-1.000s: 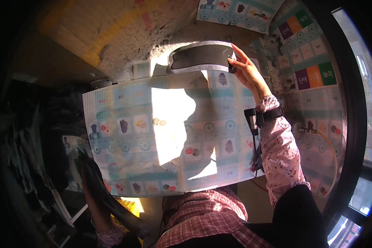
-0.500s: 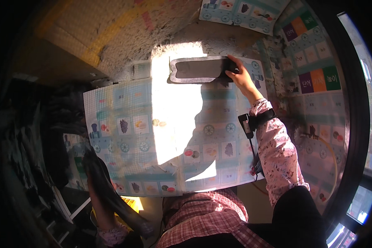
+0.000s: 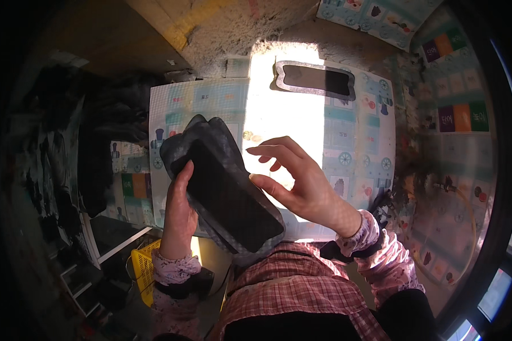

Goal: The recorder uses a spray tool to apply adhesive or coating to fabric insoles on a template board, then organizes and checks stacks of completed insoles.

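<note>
My left hand [image 3: 179, 219] grips a dark, elongated flat pad [image 3: 233, 193] with a black middle and a mottled grey border. Its thumb presses on the top face, while the other fingers are hidden underneath. Doubled edges at the pad's upper end suggest more than one layer. Beside the pad's right edge is my right hand [image 3: 310, 187], open, with fingers apart and the thumb tip at that edge; I cannot tell if it touches. A similar flat pad [image 3: 316, 79], dark inside a pale grey border, lies across the far part of the table.
The table [image 3: 352, 131] has a printed covering and a bright sun patch. A rough, dusty carton-like surface [image 3: 227, 34] stands behind it. Dark heaped material [image 3: 108, 125] is at the left, and a yellow basket [image 3: 145, 267] sits below. A window frame [image 3: 495, 170] borders the right.
My right hand has left the pad on the table and come back toward me. My left hand has risen from the lower left, bringing the held pad over the table. The view has shifted.
</note>
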### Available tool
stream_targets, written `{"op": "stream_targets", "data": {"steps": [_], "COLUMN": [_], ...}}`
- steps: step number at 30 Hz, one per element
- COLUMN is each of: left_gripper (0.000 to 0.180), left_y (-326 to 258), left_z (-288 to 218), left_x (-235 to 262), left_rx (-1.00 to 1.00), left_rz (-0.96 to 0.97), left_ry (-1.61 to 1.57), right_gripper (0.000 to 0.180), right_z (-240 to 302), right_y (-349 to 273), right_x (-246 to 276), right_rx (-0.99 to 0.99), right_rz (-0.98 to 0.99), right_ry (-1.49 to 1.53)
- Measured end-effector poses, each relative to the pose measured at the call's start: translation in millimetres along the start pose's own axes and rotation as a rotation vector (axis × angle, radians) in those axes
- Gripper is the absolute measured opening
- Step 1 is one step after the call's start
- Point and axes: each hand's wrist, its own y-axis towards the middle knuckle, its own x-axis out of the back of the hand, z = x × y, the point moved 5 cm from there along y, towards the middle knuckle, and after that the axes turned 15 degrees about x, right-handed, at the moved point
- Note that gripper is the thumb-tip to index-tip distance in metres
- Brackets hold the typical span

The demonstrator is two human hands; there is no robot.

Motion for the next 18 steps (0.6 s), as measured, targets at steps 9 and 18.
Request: {"op": "stream_targets", "data": {"steps": [9,18], "left_gripper": [0.052,0.054], "left_y": [-40.2,-69.3], "left_z": [28.5,5.7], "left_x": [-28.3,6.0], "left_rx": [-0.021,0.174], "left_rz": [0.202,0.487], "left_ry": [0.191,0.061], "right_gripper": [0.067,0.067], "right_z": [57.6,89.1], "right_y": [-21.5,-33.4], "right_x": [-35.0,-54.9], "right_rx": [-0.023,0.067], "right_rz": [-0.099,0.003], "right_ry": [-0.433,-0.539]}}
